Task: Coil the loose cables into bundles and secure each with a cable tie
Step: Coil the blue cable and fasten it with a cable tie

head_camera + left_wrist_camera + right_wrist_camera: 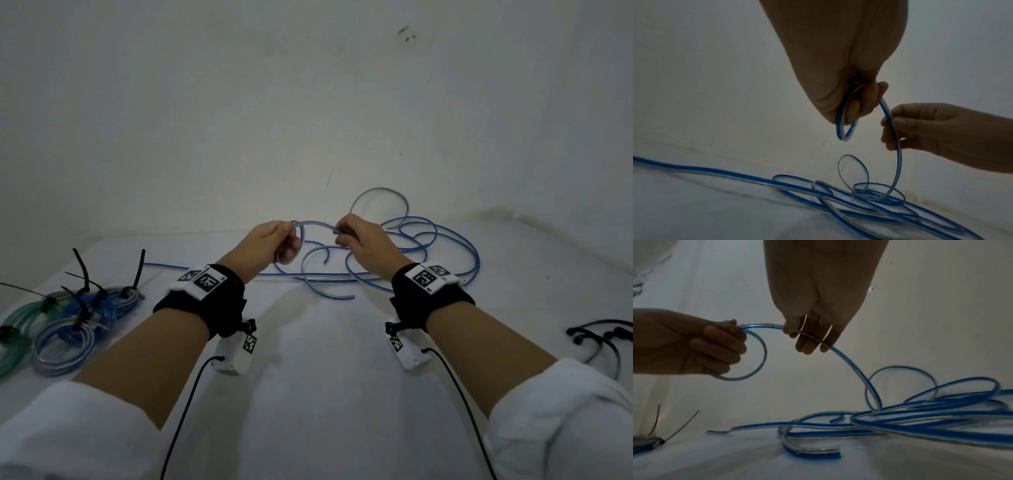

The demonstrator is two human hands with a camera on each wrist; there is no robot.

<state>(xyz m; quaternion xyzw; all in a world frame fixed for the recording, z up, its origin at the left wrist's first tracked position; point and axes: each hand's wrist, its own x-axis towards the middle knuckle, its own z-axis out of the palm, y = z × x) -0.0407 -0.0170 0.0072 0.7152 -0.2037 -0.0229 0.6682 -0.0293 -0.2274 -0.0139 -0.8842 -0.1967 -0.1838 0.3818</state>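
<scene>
Now the left hand (274, 241) pinches the first small loop (748, 353) of blue cable (411, 253) above the table (325, 377), fingers curled round it, while the right hand (359, 236) pinches the feed just beside; the springy loop could pop open if that grip eases, and the tangled slack below looks ready to snag or knot as it's drawn up

The head view looks forward and down from above both forearms, taking in the whole white table (315, 394) and the wall behind. Each wrist view sits low and close under its own hand, facing forward toward the wall. All three share one spot — the blue cable (445, 246) (898, 170) (849, 363) stretched between the hands.
</scene>
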